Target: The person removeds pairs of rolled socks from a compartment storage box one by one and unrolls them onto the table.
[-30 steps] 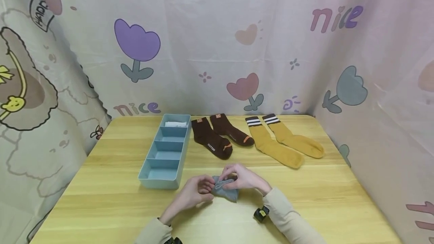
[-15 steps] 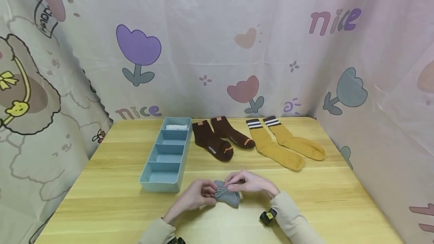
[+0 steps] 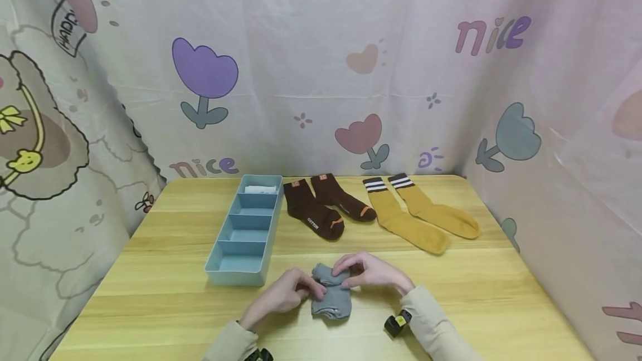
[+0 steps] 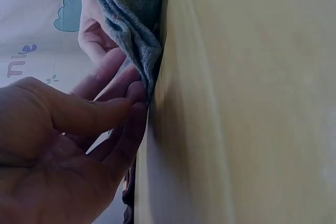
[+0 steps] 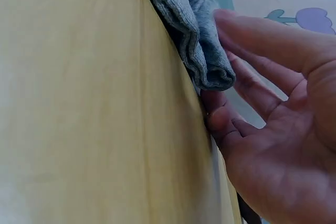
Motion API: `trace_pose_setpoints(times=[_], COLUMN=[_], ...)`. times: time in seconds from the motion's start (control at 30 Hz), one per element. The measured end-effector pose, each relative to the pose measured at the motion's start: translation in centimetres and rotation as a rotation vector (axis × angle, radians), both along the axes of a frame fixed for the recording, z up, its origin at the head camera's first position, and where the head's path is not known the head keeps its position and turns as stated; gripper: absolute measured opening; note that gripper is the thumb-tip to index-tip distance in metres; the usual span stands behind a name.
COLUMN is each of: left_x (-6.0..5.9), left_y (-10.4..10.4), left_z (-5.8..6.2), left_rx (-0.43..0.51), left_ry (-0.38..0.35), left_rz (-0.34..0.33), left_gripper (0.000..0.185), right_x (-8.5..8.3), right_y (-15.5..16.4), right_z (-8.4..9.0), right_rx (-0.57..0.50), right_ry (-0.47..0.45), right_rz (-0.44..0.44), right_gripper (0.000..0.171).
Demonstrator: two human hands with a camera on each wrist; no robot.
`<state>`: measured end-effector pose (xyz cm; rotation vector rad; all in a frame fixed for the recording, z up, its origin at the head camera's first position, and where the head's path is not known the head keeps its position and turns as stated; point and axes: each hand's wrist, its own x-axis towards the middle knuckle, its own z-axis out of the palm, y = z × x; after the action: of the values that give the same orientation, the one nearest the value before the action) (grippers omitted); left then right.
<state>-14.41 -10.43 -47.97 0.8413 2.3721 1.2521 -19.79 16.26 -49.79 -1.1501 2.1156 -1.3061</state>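
Note:
A pair of grey socks [image 3: 332,302], folded into a small bundle with a fold across its far part, lies at the near middle of the table. My left hand [image 3: 288,294] reaches in from the left, and its fingertips touch the bundle beside the fold. In the left wrist view the thumb [image 4: 100,114] stays short of the grey cloth [image 4: 131,14]. From the right, my right hand [image 3: 373,272] pinches the folded part between thumb and fingers. The right wrist view shows its fingers [image 5: 252,30] at the end of the rolled cloth [image 5: 210,51].
A blue box [image 3: 213,277] with several compartments stands to the left, a white folded item [image 3: 261,189] in its far one. Brown socks [image 3: 313,213] and yellow striped socks [image 3: 408,219] lie flat at the back of the wooden table [image 3: 165,272]. A printed curtain [image 3: 281,71] surrounds it.
The grey bundle has gone from a slanted, bunched shape to a squarer one with a fold across it. My left fingertips have moved right onto it; my right hand stays at the far right side.

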Motion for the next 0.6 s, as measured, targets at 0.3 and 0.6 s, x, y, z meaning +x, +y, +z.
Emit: trace_pose_setpoints(times=[0.3,0.6], left_x=[0.3,0.4], left_y=[0.8,0.7], left_z=[0.2,0.0], left_rx=[-0.001,-0.021], left_ry=[-0.062,-0.104], left_rz=[-0.068,-0.104], left_gripper=[0.035,0.035], right_x=[-0.3,-0.1], right_y=[-0.5,-1.1], right_z=[-0.2,0.7], right_rx=[0.023,0.106], right_ry=[-0.013,0.027], right_rz=[-0.032,-0.116], right_gripper=[0.031,0.025])
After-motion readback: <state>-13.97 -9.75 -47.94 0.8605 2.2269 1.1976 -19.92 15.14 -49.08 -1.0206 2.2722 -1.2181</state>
